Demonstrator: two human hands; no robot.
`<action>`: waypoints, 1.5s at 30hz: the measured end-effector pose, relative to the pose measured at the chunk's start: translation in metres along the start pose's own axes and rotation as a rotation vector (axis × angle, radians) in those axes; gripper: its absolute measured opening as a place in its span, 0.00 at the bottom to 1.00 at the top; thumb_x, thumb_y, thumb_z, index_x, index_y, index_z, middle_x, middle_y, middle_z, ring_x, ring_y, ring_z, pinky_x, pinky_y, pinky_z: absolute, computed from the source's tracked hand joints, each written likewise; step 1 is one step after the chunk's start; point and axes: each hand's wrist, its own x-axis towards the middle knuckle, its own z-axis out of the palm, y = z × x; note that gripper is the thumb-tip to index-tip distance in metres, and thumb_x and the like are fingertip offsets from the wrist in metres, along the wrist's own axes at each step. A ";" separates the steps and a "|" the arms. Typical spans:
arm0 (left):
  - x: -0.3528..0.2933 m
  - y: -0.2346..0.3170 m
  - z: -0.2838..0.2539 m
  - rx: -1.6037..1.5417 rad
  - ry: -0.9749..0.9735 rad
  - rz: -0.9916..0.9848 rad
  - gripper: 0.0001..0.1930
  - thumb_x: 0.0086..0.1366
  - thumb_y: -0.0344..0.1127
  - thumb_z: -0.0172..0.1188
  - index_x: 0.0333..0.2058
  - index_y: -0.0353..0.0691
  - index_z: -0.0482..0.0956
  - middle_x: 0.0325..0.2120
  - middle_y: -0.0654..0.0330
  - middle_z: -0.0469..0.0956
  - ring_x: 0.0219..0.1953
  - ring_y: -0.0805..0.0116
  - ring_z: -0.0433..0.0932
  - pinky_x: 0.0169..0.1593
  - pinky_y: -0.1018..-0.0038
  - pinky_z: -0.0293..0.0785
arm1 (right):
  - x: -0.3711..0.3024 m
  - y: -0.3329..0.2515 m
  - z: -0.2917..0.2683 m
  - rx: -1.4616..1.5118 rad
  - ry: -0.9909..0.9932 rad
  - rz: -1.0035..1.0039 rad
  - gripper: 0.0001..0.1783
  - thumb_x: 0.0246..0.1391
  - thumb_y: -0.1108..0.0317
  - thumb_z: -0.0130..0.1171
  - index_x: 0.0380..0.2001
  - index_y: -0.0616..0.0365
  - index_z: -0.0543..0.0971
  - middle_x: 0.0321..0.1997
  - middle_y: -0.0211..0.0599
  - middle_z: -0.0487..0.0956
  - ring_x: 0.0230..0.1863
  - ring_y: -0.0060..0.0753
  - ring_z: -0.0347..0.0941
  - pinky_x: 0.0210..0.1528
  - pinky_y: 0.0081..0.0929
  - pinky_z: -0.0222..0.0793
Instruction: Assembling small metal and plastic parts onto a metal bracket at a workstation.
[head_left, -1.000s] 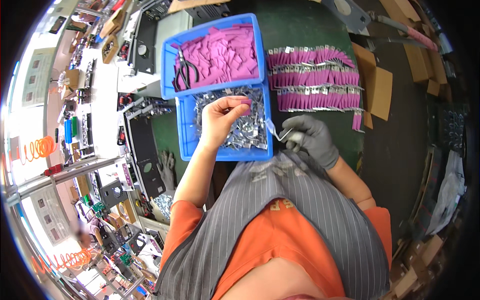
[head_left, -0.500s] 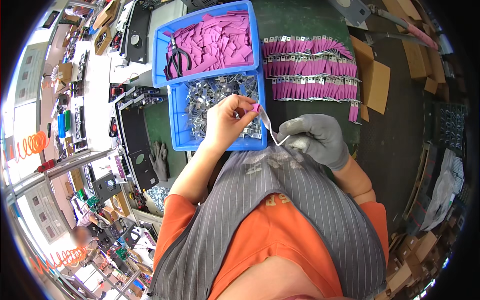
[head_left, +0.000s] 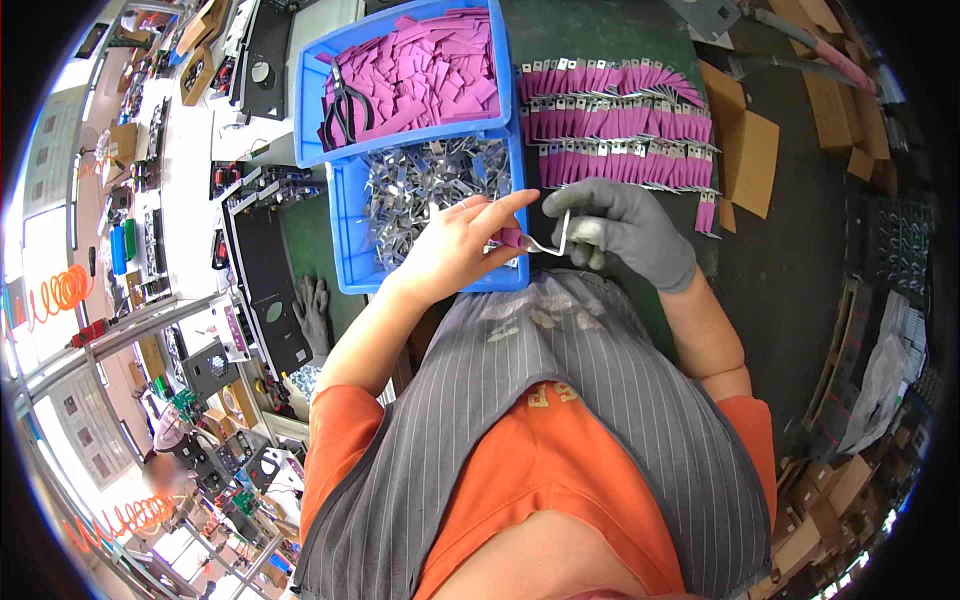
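Between my two hands is a thin, bent metal bracket (head_left: 559,243), with a purple sleeve piece (head_left: 511,237) at its left end. My bare left hand (head_left: 455,248) pinches that purple piece, its index finger stretched out to the right. The grey-gloved right hand (head_left: 632,228) has its fingers closed around the bracket's other end, which points up. Under my left hand a blue bin (head_left: 350,270) holds many loose metal brackets (head_left: 435,180). Behind it, another blue bin (head_left: 312,110) is filled with flat purple pieces (head_left: 430,70), with black-handled pliers (head_left: 347,112) on top.
Rows of purple-sleeved brackets (head_left: 620,120) lie on the green table (head_left: 600,30) to the right, with a single one (head_left: 706,212) in front. An open cardboard box (head_left: 750,150) stands beyond them. A loose grey glove (head_left: 312,312) lies left of the bins.
The bracket has turned so that its free end points up in my right hand. My left index finger has stretched out, and my right hand has risen slightly.
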 end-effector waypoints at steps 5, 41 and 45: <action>0.004 0.008 0.001 0.041 -0.085 -0.006 0.37 0.47 0.28 0.68 0.58 0.43 0.63 0.25 0.64 0.76 0.28 0.67 0.76 0.34 0.72 0.74 | 0.022 0.037 -0.005 -0.294 0.103 -0.325 0.14 0.52 0.68 0.59 0.42 0.61 0.76 0.36 0.32 0.77 0.35 0.23 0.73 0.37 0.20 0.70; -0.027 -0.090 0.029 0.337 0.096 -0.044 0.06 0.55 0.31 0.61 0.33 0.47 0.81 0.32 0.64 0.77 0.34 0.66 0.76 0.38 0.72 0.73 | -0.024 0.107 -0.062 -0.968 0.742 -0.288 0.20 0.46 0.71 0.61 0.45 0.56 0.73 0.38 0.34 0.73 0.35 0.24 0.71 0.34 0.22 0.70; -0.021 -0.033 0.006 -0.240 0.229 -0.239 0.07 0.54 0.27 0.63 0.34 0.42 0.82 0.31 0.62 0.77 0.29 0.72 0.75 0.32 0.78 0.71 | 0.020 0.095 -0.022 -0.260 0.289 -0.413 0.29 0.52 0.64 0.61 0.56 0.61 0.66 0.49 0.39 0.73 0.42 0.26 0.73 0.41 0.24 0.72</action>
